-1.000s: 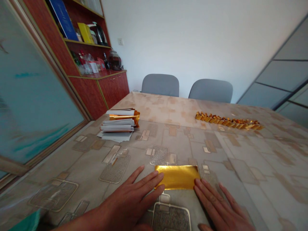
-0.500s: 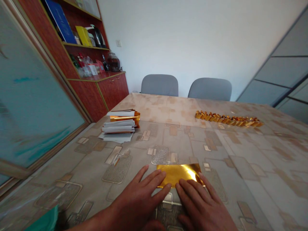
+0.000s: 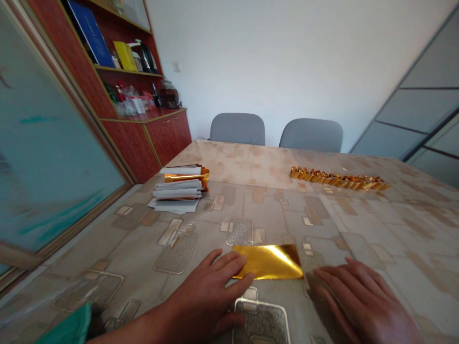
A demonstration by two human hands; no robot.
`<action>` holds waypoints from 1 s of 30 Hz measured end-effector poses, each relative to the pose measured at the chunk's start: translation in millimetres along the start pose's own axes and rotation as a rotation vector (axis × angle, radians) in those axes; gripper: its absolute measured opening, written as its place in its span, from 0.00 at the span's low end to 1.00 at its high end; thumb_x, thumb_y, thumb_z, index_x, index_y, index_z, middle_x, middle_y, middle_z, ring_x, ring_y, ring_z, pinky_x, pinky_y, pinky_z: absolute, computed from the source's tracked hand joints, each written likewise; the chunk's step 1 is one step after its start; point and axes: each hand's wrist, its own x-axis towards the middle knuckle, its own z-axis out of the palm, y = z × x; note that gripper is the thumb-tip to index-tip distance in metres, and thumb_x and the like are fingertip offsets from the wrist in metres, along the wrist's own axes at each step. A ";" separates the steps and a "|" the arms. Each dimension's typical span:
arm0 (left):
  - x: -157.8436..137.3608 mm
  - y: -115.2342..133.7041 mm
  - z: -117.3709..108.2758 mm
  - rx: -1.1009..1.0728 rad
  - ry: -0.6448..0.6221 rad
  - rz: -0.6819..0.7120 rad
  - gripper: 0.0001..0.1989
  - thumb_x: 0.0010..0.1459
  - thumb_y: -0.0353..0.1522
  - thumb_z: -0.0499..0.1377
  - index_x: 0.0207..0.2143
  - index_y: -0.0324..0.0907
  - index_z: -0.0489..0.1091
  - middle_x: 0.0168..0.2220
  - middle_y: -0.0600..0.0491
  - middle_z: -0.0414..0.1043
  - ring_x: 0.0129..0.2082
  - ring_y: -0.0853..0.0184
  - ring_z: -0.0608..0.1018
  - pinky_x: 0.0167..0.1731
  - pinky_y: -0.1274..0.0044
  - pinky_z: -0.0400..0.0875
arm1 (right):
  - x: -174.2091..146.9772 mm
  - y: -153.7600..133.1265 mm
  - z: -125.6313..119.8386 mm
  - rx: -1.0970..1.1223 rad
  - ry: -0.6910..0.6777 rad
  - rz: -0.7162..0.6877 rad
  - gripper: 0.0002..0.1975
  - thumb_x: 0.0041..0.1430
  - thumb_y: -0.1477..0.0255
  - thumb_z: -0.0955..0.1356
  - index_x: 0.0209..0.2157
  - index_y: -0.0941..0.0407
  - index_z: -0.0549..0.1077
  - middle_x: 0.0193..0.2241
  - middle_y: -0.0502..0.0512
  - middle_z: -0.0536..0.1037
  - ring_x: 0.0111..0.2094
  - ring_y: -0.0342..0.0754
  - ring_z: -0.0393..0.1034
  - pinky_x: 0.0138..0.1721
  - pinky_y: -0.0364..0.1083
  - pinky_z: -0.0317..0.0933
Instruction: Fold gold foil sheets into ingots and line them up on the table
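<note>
A strip of shiny gold foil paper [image 3: 270, 262] lies flat on the patterned tablecloth in front of me. The fingertips of my left hand [image 3: 211, 286] rest on its left end, the fingers stretched out and a little apart. Off the strip to the right is my right hand [image 3: 358, 298], slightly blurred. Its fingers are extended with nothing visible in them, and it is apart from the foil.
A stack of folded white and gold papers [image 3: 179, 189] sits at the table's left. Farther back on the right runs a row of folded gold foil pieces [image 3: 337, 179]. Two grey chairs [image 3: 237, 128] stand at the far edge, and a red cabinet [image 3: 168, 134] is at the left.
My right hand has lifted off the foil paper and moved to the right. My left hand has stayed on the strip's left end.
</note>
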 end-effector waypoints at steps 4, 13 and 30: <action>15.1 6.6 -0.2 -0.011 0.047 0.027 0.26 0.59 0.43 0.64 0.57 0.46 0.65 0.52 0.47 0.70 0.52 0.53 0.70 0.52 0.62 0.66 | 27.9 -21.3 13.2 0.342 -0.034 0.118 0.16 0.67 0.72 0.62 0.54 0.51 0.71 0.46 0.57 0.81 0.43 0.52 0.78 0.41 0.50 0.74; 25.9 -2.0 -5.6 -0.090 0.034 0.029 0.18 0.61 0.42 0.63 0.50 0.48 0.68 0.47 0.52 0.71 0.46 0.60 0.71 0.47 0.70 0.64 | 48.0 10.9 71.7 0.225 -0.104 0.289 0.12 0.66 0.77 0.60 0.44 0.58 0.72 0.33 0.57 0.74 0.34 0.51 0.74 0.36 0.50 0.71; 9.8 -12.5 3.1 0.125 0.181 0.251 0.12 0.64 0.31 0.56 0.50 0.42 0.69 0.55 0.46 0.72 0.51 0.59 0.74 0.51 0.69 0.69 | 53.5 -43.2 60.5 0.763 -0.253 0.152 0.07 0.65 0.77 0.65 0.32 0.54 0.66 0.33 0.52 0.72 0.35 0.48 0.67 0.36 0.47 0.62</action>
